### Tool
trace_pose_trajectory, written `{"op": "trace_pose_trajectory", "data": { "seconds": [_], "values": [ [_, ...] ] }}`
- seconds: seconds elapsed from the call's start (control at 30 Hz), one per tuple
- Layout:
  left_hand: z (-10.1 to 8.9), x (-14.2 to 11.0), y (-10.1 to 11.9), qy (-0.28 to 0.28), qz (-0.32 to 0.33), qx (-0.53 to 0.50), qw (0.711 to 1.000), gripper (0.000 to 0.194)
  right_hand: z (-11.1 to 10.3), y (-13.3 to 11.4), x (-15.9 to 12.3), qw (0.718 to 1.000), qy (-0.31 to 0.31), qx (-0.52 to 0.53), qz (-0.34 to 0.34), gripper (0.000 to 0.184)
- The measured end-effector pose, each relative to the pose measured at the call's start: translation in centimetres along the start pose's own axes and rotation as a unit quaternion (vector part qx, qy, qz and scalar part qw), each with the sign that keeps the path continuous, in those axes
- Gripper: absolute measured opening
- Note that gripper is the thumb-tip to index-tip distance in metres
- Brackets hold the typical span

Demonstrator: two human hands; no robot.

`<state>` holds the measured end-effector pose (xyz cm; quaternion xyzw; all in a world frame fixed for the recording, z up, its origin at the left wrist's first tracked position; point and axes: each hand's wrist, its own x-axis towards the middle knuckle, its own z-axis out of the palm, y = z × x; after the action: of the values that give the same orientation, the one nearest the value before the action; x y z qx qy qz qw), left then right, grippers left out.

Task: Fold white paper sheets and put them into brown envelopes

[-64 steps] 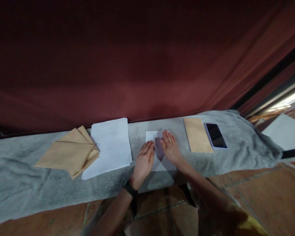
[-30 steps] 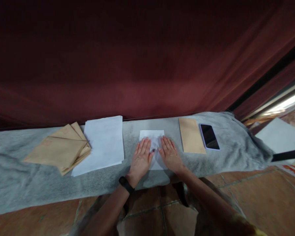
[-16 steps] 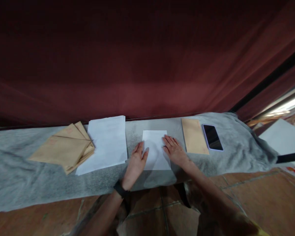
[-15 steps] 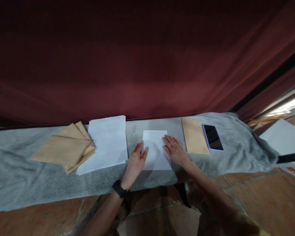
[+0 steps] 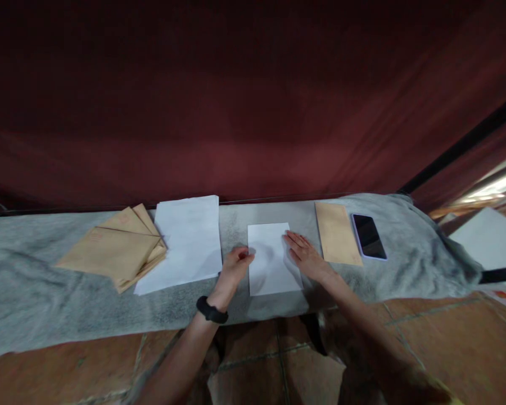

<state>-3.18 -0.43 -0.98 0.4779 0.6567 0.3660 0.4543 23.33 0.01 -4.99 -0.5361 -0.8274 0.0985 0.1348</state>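
Note:
A white sheet of paper [image 5: 271, 275], seemingly folded, lies in front of me on the grey cloth. My left hand [image 5: 235, 264] pinches its left edge between thumb and fingers. Flat on the right edge rests my right hand [image 5: 306, 256], its fingers stretched out and nearly together. Just right of that hand is a single brown envelope [image 5: 339, 236]. A stack of larger white sheets [image 5: 189, 242] lies to the left of my left hand, and several brown envelopes [image 5: 109, 250] are fanned out over its left side.
A phone [image 5: 369, 236] with a purple edge lies right of the single envelope. The grey cloth [image 5: 21, 292] covers a narrow surface. A dark red curtain [image 5: 253, 124] hangs behind it, and a black bar [image 5: 501, 274] stands at the right. Tiled floor [image 5: 455, 337] shows below.
My left fingers have closed from a loose spread to a pinch on the paper's left edge. The right hand stays flat on the right edge. The view has shifted slightly.

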Motion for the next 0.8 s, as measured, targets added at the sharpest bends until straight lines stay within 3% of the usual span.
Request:
{"op": "trace_pose_trajectory", "data": {
  "seconds": [0.1,0.23,0.37,0.5,0.67,0.8],
  "values": [
    [0.8,-0.3,0.5,0.008,0.034,0.083,0.996,0.009,0.2,0.0,-0.1,1.000,0.010,0.005,-0.004,0.054],
    [1.4,-0.8,0.8,0.048,0.075,0.147,0.985,0.026,0.1,0.0,-0.1,0.999,0.017,0.030,-0.006,0.052],
    [1.1,-0.1,0.7,0.006,0.033,-0.009,0.999,0.036,-0.3,0.9,0.0,0.996,0.022,0.080,-0.015,0.051],
    [0.1,0.4,0.6,-0.043,-0.026,-0.159,0.986,0.038,-1.1,2.1,-0.3,0.987,0.020,0.150,-0.044,0.058],
    [-0.4,0.0,0.7,-0.057,-0.072,-0.201,0.975,0.039,-2.0,1.7,-0.9,0.979,0.008,0.194,-0.067,0.063],
    [-0.4,0.2,0.8,-0.049,-0.048,-0.232,0.970,0.029,-3.4,0.4,-0.9,0.969,0.021,0.241,-0.052,0.049]
  ]
}}
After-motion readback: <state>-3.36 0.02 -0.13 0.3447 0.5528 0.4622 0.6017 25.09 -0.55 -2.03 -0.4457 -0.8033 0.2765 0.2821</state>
